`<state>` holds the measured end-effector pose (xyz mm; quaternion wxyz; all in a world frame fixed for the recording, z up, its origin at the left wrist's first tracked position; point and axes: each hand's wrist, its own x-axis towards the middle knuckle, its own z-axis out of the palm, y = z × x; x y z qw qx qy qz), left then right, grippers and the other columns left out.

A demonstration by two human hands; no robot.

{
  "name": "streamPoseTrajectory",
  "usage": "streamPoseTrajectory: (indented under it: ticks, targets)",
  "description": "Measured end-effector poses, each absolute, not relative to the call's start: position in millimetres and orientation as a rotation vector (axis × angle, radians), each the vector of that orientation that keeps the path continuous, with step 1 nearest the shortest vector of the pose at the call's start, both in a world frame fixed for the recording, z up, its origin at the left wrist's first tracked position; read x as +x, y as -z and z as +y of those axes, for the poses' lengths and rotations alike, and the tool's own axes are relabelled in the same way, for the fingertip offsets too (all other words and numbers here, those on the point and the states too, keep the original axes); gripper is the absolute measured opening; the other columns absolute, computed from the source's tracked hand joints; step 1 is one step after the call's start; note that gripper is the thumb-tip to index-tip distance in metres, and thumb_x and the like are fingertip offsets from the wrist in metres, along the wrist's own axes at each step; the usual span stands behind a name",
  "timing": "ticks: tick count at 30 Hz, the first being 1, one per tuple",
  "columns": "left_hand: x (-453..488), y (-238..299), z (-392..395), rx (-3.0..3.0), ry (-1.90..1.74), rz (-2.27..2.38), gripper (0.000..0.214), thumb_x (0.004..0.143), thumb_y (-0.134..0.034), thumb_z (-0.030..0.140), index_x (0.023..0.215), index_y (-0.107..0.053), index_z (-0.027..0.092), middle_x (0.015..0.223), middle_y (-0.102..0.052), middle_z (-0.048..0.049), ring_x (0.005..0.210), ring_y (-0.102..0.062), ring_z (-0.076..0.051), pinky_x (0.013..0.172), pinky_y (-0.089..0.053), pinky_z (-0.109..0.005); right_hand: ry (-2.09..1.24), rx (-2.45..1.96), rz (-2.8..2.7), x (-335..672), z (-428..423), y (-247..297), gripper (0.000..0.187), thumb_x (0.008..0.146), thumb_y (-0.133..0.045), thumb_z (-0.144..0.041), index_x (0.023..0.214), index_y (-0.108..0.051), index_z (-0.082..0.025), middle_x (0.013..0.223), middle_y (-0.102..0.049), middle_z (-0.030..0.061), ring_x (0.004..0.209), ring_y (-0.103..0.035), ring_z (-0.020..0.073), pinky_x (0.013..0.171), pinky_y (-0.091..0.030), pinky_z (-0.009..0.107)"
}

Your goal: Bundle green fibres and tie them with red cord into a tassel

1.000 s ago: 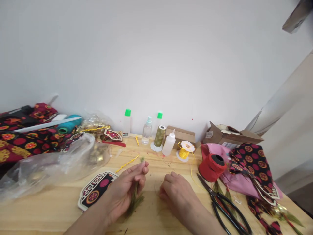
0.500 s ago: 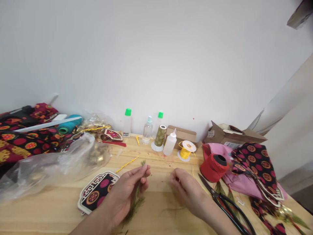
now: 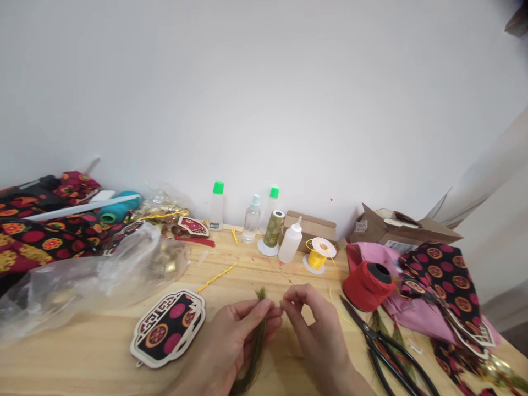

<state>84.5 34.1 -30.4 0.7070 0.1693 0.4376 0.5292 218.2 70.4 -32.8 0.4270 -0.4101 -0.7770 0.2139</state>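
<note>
Green fibre bundle point(image 3: 256, 344): near centre of the worktop point(image 3: 82, 352), lifted off the wood, tip poking up past the fingertips, frayed end trailing down toward the near edge. Clasped in the left hand point(image 3: 235, 344), thumb and fingers closed round the stem. Right hand point(image 3: 319, 330) just beside it, thumb and forefinger pinched together right at the left fingertips; anything fine between them too thin to make out.

Left of the hands, flat on the wood: a patterned patch point(image 3: 168, 327), black with pink and orange roundels and a white fret border. Beyond that, a crumpled plastic bag point(image 3: 94, 269) and a yellow cord point(image 3: 216, 276).

Right of the hands: black scissors point(image 3: 383, 346), closed, near a red spool point(image 3: 367, 278).

Along the far wall: green-capped bottle point(image 3: 215, 206), clear spray bottle point(image 3: 251, 220), olive thread cone point(image 3: 273, 228), white squeeze bottle point(image 3: 291, 242), yellow spool point(image 3: 318, 254). No readable print on any of these.

Far right: open carton point(image 3: 396, 228) bearing a small white label point(image 3: 362, 225), its digits too small to read for certain.
</note>
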Motion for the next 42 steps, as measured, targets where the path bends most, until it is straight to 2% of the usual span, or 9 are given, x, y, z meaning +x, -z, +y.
streamPoseTrajectory:
  ticks: [5,10,17,22,31,38,42]
  targets:
    - [83.6,30.6,34.2,0.347,-1.174,0.899,0.013,0.065,-0.065,0.022,0.071,-0.067,0.012,0.072,-0.067,-0.0059,0.073,-0.059,-0.013,0.064,-0.047,-0.02,-0.319,-0.882,-2.099,219.7,66.5,25.2,0.012,0.077,-0.046,-0.012,0.069,-0.049,-0.02,0.061,-0.056,-0.0001,0.058,-0.048,0.0125,0.053,-0.038,0.021]
    - [85.7,33.1,33.7,0.319,-1.149,0.696,0.013,0.068,-0.062,0.023,0.064,-0.065,0.011,0.064,-0.064,-0.0039,0.064,-0.057,-0.012,0.065,-0.045,-0.023,-0.327,-0.854,-2.24,215.3,62.1,26.6,0.016,0.077,-0.044,-0.013,0.063,-0.047,-0.02,0.056,-0.056,-0.0007,0.053,-0.047,0.0117,0.048,-0.035,0.02]
    - [86.6,31.0,34.1,0.214,-1.15,0.648,0.01,0.071,-0.058,0.017,0.071,-0.066,0.01,0.067,-0.066,-0.0054,0.066,-0.06,-0.015,0.067,-0.047,-0.028,-0.423,-0.821,-2.192,217.3,63.3,33.0,0.014,0.074,-0.044,-0.007,0.068,-0.044,-0.02,0.062,-0.053,-0.0015,0.057,-0.048,0.0106,0.051,-0.034,0.019]
    - [85.7,32.2,34.6,0.221,-1.203,0.644,0.011,0.071,-0.057,0.014,0.073,-0.066,0.009,0.07,-0.068,-0.0077,0.068,-0.061,-0.015,0.066,-0.048,-0.023,-0.45,-0.803,-2.227,218.9,61.8,32.9,0.017,0.071,-0.044,-0.005,0.068,-0.041,-0.021,0.061,-0.049,-0.0033,0.058,-0.046,0.0109,0.051,-0.032,0.02]
    - [84.9,36.7,35.4,0.188,-1.235,0.709,0.008,0.068,-0.061,0.014,0.074,-0.065,0.01,0.072,-0.067,-0.0071,0.07,-0.061,-0.014,0.065,-0.048,-0.022,-0.487,-0.824,-2.233,218.9,62.4,32.1,0.016,0.069,-0.045,-0.005,0.067,-0.042,-0.02,0.062,-0.05,-0.0028,0.057,-0.045,0.0103,0.051,-0.032,0.02]
    - [85.4,35.5,37.1,0.266,-1.235,0.681,0.009,0.07,-0.06,0.016,0.069,-0.066,0.01,0.066,-0.065,-0.0047,0.065,-0.059,-0.012,0.064,-0.046,-0.022,-0.481,-0.823,-2.241,220.5,61.5,33.6,0.014,0.069,-0.048,-0.007,0.067,-0.044,-0.02,0.062,-0.049,-0.0031,0.057,-0.045,0.0095,0.052,-0.033,0.019]
    - [84.5,33.4,38.2,0.359,-1.236,0.688,0.011,0.068,-0.061,0.019,0.065,-0.066,0.01,0.063,-0.064,-0.0038,0.061,-0.057,-0.01,0.061,-0.043,-0.02,-0.469,-0.835,-2.145,223.9,61.4,24.0,0.007,0.072,-0.053,-0.015,0.068,-0.048,-0.019,0.06,-0.05,-0.0029,0.056,-0.044,0.01,0.053,-0.034,0.02]
